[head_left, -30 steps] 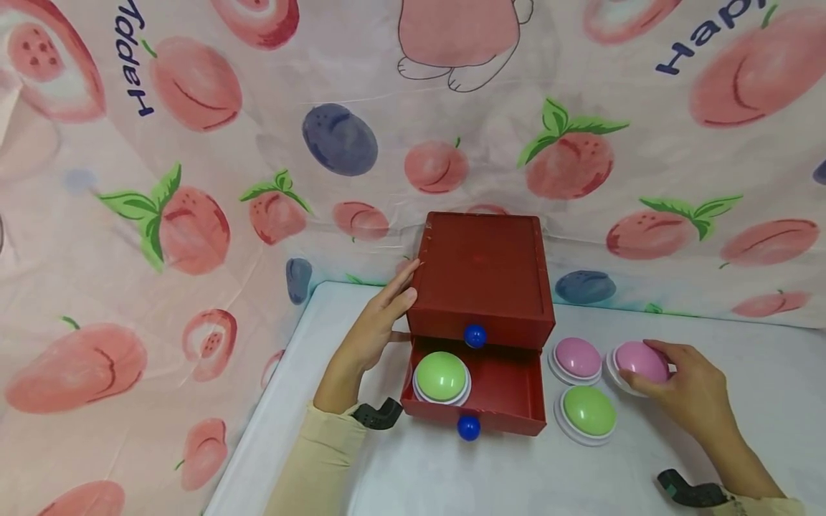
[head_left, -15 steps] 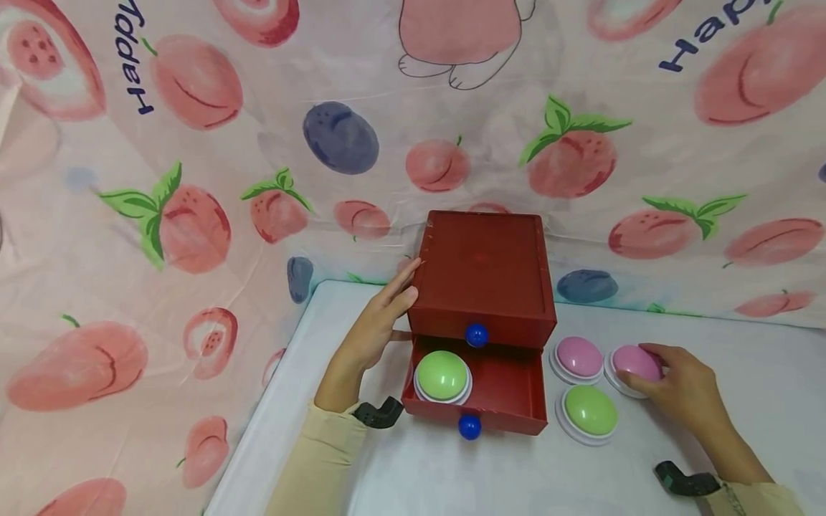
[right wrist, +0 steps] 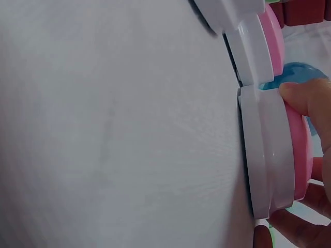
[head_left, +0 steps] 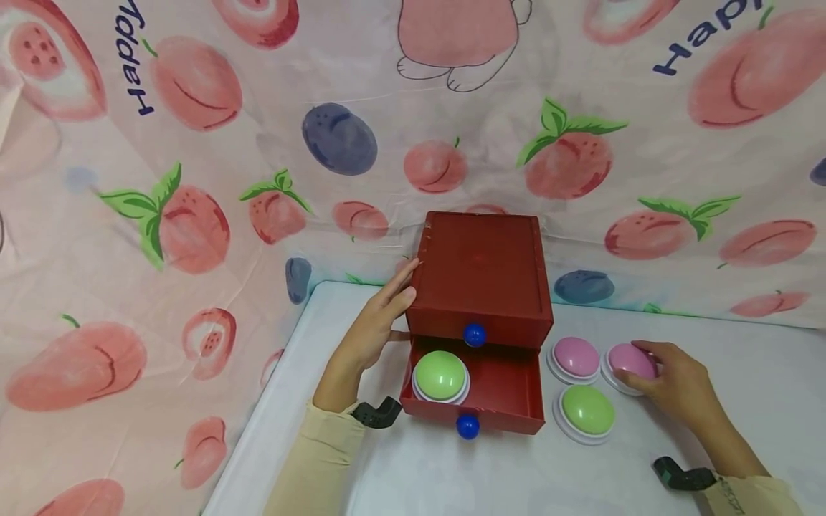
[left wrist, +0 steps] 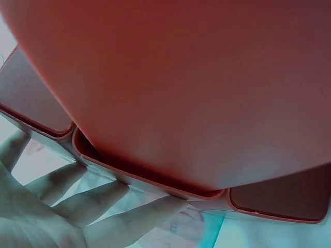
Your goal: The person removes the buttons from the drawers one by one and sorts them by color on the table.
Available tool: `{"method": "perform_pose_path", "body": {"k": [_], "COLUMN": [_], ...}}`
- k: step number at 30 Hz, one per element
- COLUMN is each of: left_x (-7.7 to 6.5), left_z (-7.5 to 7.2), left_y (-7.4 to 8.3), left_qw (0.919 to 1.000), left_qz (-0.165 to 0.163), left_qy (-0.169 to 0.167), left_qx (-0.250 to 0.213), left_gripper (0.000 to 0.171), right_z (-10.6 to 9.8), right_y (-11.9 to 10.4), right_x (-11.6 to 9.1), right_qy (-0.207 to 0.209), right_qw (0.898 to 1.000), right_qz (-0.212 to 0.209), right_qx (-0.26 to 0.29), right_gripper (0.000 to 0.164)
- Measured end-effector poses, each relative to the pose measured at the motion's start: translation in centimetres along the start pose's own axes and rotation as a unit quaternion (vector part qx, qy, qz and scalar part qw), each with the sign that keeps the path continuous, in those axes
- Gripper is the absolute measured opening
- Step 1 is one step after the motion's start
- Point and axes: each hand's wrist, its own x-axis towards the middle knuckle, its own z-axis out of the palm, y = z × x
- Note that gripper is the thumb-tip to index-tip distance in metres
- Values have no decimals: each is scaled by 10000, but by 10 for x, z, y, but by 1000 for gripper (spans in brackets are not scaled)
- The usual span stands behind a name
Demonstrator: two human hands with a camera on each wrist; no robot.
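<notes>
My right hand point(head_left: 676, 380) holds a pink dome push button point(head_left: 632, 360) with a white base. In the right wrist view, the thumb lies at one edge of this pink button point(right wrist: 301, 150) and the fingers at the other; its base rests on the table. Immediately left of it is a second pink button point(head_left: 576, 356), and a green button point(head_left: 589, 410) lies in front. A red two-drawer box point(head_left: 480, 269) has its lower drawer point(head_left: 503, 383) pulled out, holding another green button point(head_left: 440, 375) on the left. Straight fingers of my left hand point(head_left: 371, 326) rest against the box's left side.
Blue ball knobs sit on the upper drawer point(head_left: 475, 335) and lower drawer fronts. A white cloth covers the table point(head_left: 503, 473). Behind the box hangs a fruit-printed cloth point(head_left: 361, 72). A black strap piece point(head_left: 684, 476) is at the right wrist.
My right hand has shifted slightly left with the pink button, bringing it closer to the other pink one. The left hand, box and green buttons stay in place.
</notes>
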Motion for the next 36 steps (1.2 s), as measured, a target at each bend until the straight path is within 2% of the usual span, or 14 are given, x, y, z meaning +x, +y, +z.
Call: {"method": "perform_pose_path", "body": {"k": [10, 17, 20, 24, 28, 36], "left_x": [-1, -2, -2, -1, 0, 0], "left_z": [-1, -1, 0, 1, 1, 1], "left_y": [0, 1, 2, 1, 0, 1], "left_qw": [10000, 10000, 10000, 10000, 10000, 10000], "left_qz": [-35, -33, -36, -49, -39, -35], "left_qy": [-15, -2, 15, 16, -3, 21], "left_qx": [-21, -49, -50, -50, -35, -13], "left_gripper": [52, 52, 52, 52, 52, 52], "right_z": [2, -3, -4, -6, -15, -35], "right_y": [0, 1, 1, -4, -23, -87], "right_x": [0, 3, 2, -1, -3, -15], "right_qy": [-6, -321, -292, -12, 291, 659], "right_qw": [10000, 9995, 9994, 9993, 9972, 9904], "right_qz": [-89, 53, 34, -176, -452, -746], "right_qx": [-22, 57, 172, 333, 516, 955], "right_gripper": [75, 84, 80, 69, 62, 56]}}
